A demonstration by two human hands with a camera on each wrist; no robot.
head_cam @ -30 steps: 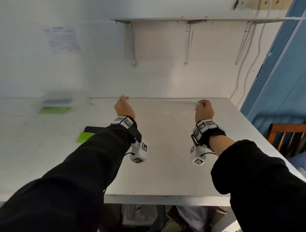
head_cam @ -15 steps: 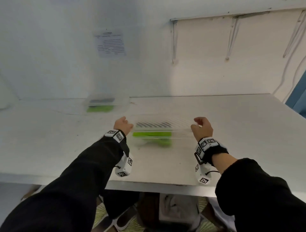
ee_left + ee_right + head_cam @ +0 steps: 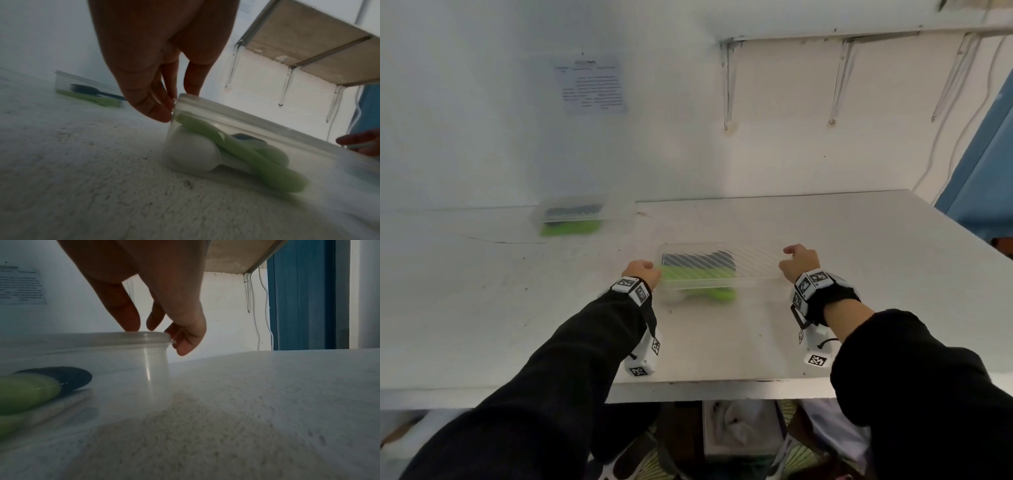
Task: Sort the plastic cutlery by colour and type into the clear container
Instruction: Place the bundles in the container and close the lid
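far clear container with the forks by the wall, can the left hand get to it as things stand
Probably not yet: the left hand grips the lidded clear plastic container of spoons. The bare white table between it and the far clear container of forks leaves the way free.

A plain back room, looks like: bare white table [image 3: 825, 240] against a scuffed white wall [image 3: 482, 137], bracketed shelf [image 3: 859, 29] overhead, printed notice [image 3: 592, 85] taped up, blue door [image 3: 304, 296] alongside.

Printed sheet [image 3: 591, 86] on the wall, its lines too blurred to read; no other legible text.
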